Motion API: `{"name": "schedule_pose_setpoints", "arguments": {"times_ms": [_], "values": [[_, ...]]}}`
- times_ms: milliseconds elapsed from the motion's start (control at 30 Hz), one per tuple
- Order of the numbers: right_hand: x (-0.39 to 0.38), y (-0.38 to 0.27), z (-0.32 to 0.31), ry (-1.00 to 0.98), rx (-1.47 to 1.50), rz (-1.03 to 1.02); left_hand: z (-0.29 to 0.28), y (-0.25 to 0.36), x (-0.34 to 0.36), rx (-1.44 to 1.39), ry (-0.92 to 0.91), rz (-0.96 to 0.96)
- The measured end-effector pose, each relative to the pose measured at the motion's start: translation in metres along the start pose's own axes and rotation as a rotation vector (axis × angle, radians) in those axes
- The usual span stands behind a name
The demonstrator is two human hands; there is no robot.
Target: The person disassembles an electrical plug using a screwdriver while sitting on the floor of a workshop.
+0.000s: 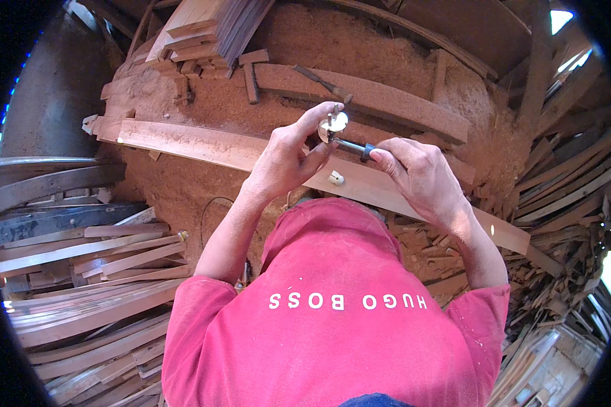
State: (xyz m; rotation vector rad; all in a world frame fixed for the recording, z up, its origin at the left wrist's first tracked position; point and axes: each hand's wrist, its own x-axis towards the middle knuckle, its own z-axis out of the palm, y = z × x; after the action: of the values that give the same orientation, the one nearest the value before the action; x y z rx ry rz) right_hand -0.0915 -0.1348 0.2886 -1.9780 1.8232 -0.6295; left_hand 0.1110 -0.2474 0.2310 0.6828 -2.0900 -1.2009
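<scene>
Head view shows the left hand [285, 159] pinching a small round metal fitting [333, 124] above the long plank [204, 146], while the right hand [417, 173] grips a screwdriver [352, 145] (tip at the fitting). Apparently mid-tightening; the next turn needs the fitting held steady.

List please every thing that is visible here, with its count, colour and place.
round metal fitting: one, silvery, at left fingertips
screwdriver: one, dark handle, in right hand
long plank: one, pale, across sawdust heap
small white piece: one, on the plank
sawdust heap: one, reddish-brown, top
wood strips: many, pale, left side
offcuts: many, brown, right side
shirt: one, pink, bottom
left hand: one
right hand: one
</scene>
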Motion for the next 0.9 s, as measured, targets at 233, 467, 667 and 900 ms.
{"name": "schedule_pose_setpoints", "arguments": {"times_ms": [233,467,667,900], "values": [[-0.001,-0.004,-0.005,0.138,-0.017,-0.098,-0.003,0.006,0.002,-0.005,0.010,-0.042],[0.000,0.001,-0.001,0.055,0.064,-0.021,-0.003,0.005,0.003,0.030,0.036,0.023],[-0.001,-0.006,0.004,0.181,-0.041,-0.150,-0.004,0.005,0.004,-0.022,0.023,-0.045],[-0.001,0.000,-0.005,0.255,-0.381,-0.390,-0.003,0.007,0.004,0.003,0.039,-0.033]]}}
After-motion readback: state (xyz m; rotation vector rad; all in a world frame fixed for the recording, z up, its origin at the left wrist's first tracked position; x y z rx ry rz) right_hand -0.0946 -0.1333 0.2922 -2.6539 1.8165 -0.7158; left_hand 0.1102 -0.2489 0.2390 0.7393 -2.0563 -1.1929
